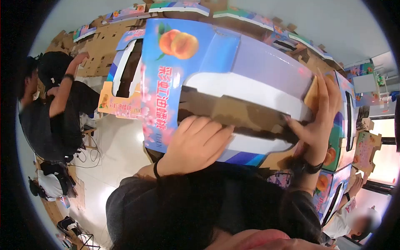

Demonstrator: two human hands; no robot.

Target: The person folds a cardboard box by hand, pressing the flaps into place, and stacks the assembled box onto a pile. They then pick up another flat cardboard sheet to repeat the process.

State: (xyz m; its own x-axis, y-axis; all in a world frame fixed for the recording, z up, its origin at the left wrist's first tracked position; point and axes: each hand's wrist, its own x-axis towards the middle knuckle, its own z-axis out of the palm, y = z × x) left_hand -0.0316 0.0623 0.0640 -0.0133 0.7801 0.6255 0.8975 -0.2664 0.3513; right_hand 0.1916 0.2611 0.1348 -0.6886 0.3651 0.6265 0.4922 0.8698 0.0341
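Observation:
Close in front of me is a blue and lilac cardboard fruit box (266,54), printed with peaches and pink Chinese lettering. A long cutout in its face shows brown cardboard inside. My left hand (198,141), with a black band at the wrist, curls its fingers over the lower edge of the cutout. My right hand (321,110), above a dark wristband, grips the right end of the box; its thumb is at the cutout's corner and its fingers are stretched along the outer side.
Behind on the left stands a similar printed box (121,102). More boxes (329,187) are stacked on the right, and flat cardboard (104,46) lies at the back. A person in black (54,112) is on the left, another in white (339,223) at lower right. Cables (89,156) lie on the floor.

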